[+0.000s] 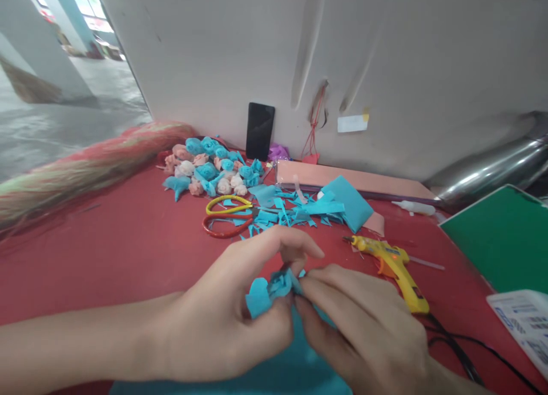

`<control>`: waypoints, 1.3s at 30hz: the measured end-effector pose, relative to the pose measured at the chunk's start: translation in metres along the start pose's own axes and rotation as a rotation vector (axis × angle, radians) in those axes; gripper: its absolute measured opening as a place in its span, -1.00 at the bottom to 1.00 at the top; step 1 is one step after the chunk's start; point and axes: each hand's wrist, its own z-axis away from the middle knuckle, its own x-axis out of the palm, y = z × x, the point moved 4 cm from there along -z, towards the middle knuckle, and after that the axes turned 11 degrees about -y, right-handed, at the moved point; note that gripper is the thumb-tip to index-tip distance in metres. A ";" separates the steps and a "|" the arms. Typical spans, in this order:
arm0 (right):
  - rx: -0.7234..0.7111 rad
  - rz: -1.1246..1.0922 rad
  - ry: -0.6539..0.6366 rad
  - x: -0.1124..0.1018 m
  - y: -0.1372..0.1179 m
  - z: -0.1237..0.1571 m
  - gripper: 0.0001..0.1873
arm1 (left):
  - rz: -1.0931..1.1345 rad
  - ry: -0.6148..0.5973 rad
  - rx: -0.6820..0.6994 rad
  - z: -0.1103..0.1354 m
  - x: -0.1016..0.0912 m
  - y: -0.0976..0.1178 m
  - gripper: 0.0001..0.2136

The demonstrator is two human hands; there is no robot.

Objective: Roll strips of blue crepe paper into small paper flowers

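Between my two hands is a blue paper flower (282, 283) with a ruffled, rolled middle and a wider petal on its left side. My left hand (240, 309) is closed on it from the left, thumb below and fingers curled above. From the right, my right hand (363, 321) pinches the flower's edge between thumb and fingertips. The fingers hide the flower's underside. Below the hands lies a sheet of blue paper (274, 372). Beyond them are scissors (229, 215) with one yellow and one red handle, their blades among blue paper scraps (285, 212).
A yellow glue gun (396, 266) with a black cord lies on the red table (128, 252) at right. Finished blue, pink and white paper flowers (208, 169) are heaped at the back left. A black phone (260, 131) leans on the wall. A green board (505, 235) stands right.
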 end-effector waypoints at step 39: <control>-0.021 0.113 -0.053 -0.003 -0.001 -0.004 -0.72 | 0.056 0.060 0.016 -0.001 -0.004 -0.005 -0.75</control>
